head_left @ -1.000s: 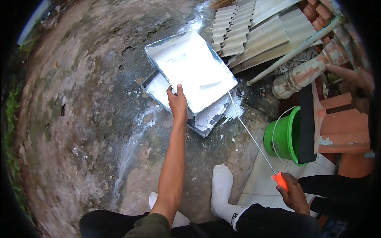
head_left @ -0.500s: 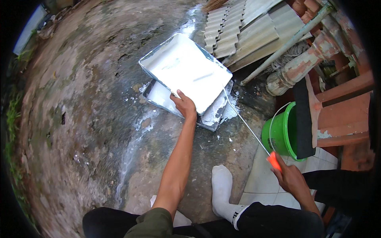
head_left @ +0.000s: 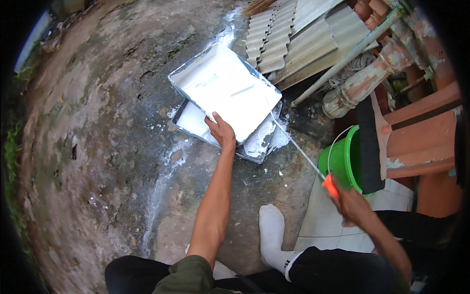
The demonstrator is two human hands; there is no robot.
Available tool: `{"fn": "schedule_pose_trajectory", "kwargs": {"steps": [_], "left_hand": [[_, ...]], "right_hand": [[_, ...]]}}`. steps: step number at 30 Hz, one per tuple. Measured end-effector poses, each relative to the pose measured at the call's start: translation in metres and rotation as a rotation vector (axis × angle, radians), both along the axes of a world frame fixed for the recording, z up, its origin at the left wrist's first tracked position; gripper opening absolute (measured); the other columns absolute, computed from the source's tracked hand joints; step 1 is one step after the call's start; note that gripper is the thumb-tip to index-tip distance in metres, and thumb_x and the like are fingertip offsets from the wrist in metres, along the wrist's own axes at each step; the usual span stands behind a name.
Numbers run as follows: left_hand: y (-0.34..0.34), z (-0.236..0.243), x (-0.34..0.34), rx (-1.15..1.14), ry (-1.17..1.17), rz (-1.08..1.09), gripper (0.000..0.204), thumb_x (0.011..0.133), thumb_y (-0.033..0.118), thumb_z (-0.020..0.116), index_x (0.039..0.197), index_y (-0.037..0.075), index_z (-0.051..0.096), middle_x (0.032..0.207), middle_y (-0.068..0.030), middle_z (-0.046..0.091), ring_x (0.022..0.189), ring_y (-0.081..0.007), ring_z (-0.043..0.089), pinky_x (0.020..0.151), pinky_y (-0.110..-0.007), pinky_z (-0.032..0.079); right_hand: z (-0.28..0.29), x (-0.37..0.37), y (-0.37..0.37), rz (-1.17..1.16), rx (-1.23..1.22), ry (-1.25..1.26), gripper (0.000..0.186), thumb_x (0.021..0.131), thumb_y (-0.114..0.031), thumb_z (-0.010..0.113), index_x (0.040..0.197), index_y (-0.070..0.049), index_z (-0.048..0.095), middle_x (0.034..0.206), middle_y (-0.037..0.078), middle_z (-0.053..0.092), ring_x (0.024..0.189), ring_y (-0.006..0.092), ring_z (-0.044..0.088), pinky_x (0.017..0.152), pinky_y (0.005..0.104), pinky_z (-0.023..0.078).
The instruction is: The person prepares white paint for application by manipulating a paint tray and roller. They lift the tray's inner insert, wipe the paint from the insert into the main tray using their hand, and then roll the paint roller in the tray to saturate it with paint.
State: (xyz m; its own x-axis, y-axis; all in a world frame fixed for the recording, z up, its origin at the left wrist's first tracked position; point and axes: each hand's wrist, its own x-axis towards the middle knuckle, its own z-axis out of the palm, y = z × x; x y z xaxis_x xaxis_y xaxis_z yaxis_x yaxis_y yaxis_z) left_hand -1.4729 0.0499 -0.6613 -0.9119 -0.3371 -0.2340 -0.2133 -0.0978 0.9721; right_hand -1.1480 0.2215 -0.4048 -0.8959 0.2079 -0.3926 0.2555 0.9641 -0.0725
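My left hand (head_left: pixel 223 131) grips the near edge of a paint tray (head_left: pixel 182 88) coated in white paint, its thumb over the rim. Beneath that tray lies a second dark tray (head_left: pixel 252 158), also smeared with white. My right hand (head_left: pixel 351 202) is closed round the orange handle of a paint roller (head_left: pixel 297 146). The roller's metal rod runs up and left to the tray's right side; its head, white like the paint, can hardly be told from the tray's surface.
A green bucket (head_left: pixel 338 159) stands on pale tiles at the right. Corrugated roofing sheets (head_left: pixel 274 41), a leaning pole (head_left: pixel 350 56) and a chipped baluster (head_left: pixel 367 83) lie beyond it. Straw bristles (head_left: pixel 258 7) show at the top. My white-socked foot (head_left: pixel 271 228) rests on the stained ground.
My right hand has moved a little up and to the left with the roller, pushing its rod farther into the tray. My left hand keeps its hold on the tray's edge.
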Motion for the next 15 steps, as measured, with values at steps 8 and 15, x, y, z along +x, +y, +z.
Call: {"fn": "schedule_pose_trajectory", "kwargs": {"steps": [8,15], "left_hand": [[-0.004,0.004,-0.001,0.017,-0.063,-0.021,0.066,0.104,0.042,0.042,0.146,-0.007,0.034,0.142,-0.0294,0.049,0.131,-0.0420,0.048,0.109,-0.045,0.036],[-0.002,-0.004,-0.004,0.172,-0.031,-0.023,0.062,0.103,0.034,0.050,0.148,-0.004,0.029,0.142,-0.0217,0.048,0.127,-0.0318,0.051,0.106,-0.040,0.040]], "right_hand": [[0.021,0.040,-0.010,-0.268,-0.076,-0.274,0.061,0.100,-0.037,0.055,0.152,-0.014,0.032,0.072,0.027,0.065,0.068,0.0507,0.063,0.065,0.0561,0.049],[-0.019,0.083,-0.036,-0.418,-0.196,-0.092,0.054,0.098,-0.038,0.060,0.144,-0.015,0.042,0.070,0.023,0.066,0.067,0.0481,0.064,0.063,0.0523,0.049]]}}
